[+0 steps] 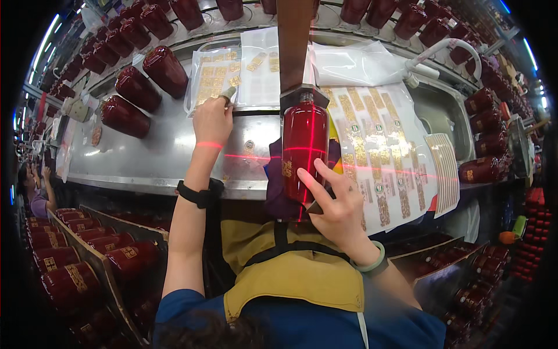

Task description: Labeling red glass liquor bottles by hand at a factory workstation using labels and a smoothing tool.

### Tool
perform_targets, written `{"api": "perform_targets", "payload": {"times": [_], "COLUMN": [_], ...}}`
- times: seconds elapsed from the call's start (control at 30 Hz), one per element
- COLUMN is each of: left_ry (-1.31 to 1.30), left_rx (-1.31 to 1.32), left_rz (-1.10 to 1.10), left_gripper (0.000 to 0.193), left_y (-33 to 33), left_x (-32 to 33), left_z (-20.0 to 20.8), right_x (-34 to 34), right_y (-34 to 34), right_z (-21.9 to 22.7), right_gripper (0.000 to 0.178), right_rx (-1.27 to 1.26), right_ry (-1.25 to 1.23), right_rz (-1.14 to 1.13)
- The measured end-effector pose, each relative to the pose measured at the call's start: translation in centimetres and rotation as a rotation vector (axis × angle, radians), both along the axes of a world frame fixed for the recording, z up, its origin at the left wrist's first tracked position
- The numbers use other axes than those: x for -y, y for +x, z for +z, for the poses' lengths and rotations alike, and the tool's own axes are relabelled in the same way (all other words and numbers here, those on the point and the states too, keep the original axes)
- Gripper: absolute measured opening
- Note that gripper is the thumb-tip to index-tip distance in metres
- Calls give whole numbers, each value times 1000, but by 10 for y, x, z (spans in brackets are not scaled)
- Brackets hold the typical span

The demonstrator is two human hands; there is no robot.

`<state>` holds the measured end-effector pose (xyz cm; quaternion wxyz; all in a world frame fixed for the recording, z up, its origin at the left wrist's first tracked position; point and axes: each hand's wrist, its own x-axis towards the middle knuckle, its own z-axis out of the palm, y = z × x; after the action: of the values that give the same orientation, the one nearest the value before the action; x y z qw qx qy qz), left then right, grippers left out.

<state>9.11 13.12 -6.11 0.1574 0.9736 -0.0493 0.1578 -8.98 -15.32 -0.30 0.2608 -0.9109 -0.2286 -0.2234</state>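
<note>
By the metal counter's [168, 163] front edge, the right hand [340, 212] lays two spread fingers on a red bottle [305, 131]; the left hand [213, 121], its grip unclear, reaches a sticker sheet's [214, 72] edge. Open counter stretches left toward three dark bottles [138, 89].

Between three glossy dark-red rounded bottles [138, 89] and the bare left hand [213, 121], the flat grey steel worktop [163, 154] offers passage; rightward, a brown wooden beam [294, 46] blocks it.

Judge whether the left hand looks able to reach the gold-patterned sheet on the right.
Probably not directly: the red bottle, the right hand and the brown post lie between the left hand and the gold-patterned sheet.
</note>
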Motion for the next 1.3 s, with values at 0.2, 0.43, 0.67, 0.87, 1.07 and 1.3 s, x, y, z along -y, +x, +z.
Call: {"api": "perform_targets", "payload": {"times": [0.2,0.43,0.67,0.87,1.07,1.3], "left_ry": [-147,-505,-319,-1059,-1469,-1417], "left_rx": [112,385,234,5,-325,-489], "left_rz": [10,-266,-756,-386,-310,-269], "left_gripper": [46,34,37,43,58,44], "left_y": [-9,-55,-90,-112,-105,-106], "left_x": [8,64,97,108,125,122], "left_z": [11,62,80,68,59,49], "right_x": [5,12,29,26,3,0], "right_y": [-2,7,21,51,75,73], "right_z": [-10,-9,12,11,-9,-17], "right_gripper": [82,67,35,34,63,64], "right_rx": [43,108,-114,-547,-652,-723], "right_ry": [-4,27,420,952,961,1058], "right_rz": [12,71,-15,-149,-120,-99]}}
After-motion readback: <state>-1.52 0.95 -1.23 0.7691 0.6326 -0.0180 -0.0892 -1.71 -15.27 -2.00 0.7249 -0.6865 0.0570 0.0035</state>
